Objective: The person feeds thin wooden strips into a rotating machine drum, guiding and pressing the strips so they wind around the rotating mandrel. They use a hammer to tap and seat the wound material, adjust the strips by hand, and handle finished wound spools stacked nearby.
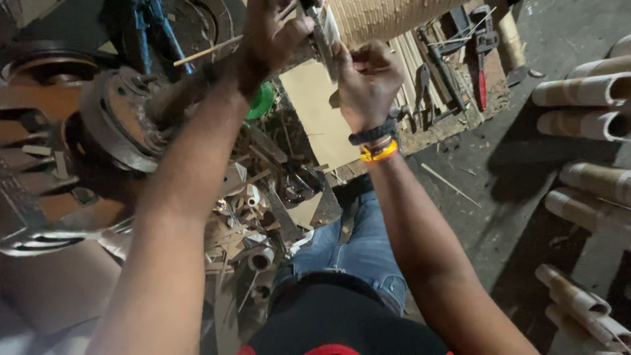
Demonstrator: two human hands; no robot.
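Both my arms reach forward and up toward a large cylinder wrapped in thin bamboo-like slats [388,16] at the top of the head view. My left hand [273,33] grips a small metal tool or bracket [322,29] at the cylinder's edge. My right hand [365,79] is closed, fingers pinched right next to that tool; what it pinches is too small to tell. A dark band and an orange band [378,148] circle my right wrist. A thin wooden stick [207,51] pokes out left of my left hand.
A round metal machine with a wheel [118,115] stands at left. Scrap, small rolls and pliers [263,217] litter the floor below. Hand tools with red handles [480,66] lie on a board at top right. Several cardboard tubes [585,112] are stacked at right.
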